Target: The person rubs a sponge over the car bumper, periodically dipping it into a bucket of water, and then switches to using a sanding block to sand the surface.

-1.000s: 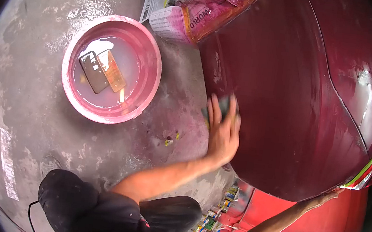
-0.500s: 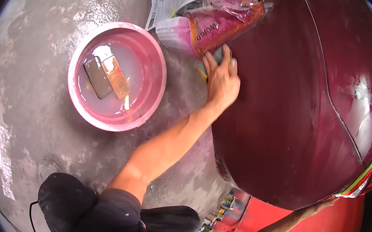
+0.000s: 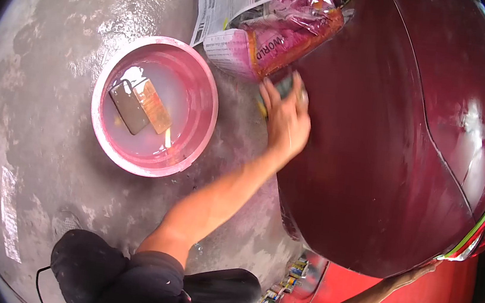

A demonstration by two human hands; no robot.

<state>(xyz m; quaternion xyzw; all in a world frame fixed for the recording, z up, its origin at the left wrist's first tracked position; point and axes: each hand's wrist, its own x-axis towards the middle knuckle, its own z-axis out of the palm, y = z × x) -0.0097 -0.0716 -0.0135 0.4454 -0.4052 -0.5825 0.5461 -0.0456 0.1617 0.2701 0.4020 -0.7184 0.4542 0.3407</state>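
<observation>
My left hand (image 3: 288, 118) presses a grey-green pad (image 3: 284, 88) against the edge of a dark maroon car panel (image 3: 368, 148). Its fingers are closed over the pad, which is mostly hidden, and something yellow shows beside it. Right above the fingertips, newspaper (image 3: 225, 12) stained pink is taped along the panel's edge. My right hand (image 3: 423, 269) touches the panel's far lower rim, near a red tail light (image 3: 478, 238). It is small and partly hidden there, so its fingers cannot be made out.
On the wet concrete floor (image 3: 39, 98) stands a pink tub (image 3: 198, 146) of cloudy water. A brown block (image 3: 129, 109) and an orange-tan block (image 3: 154, 108) sit in it. A red car body (image 3: 381, 299) and several small containers (image 3: 273, 299) are at the lower right.
My left hand has shifted very slightly downward along the panel edge, with its grip on the pad kept. The whole view has moved a little. My right hand stays at the rim.
</observation>
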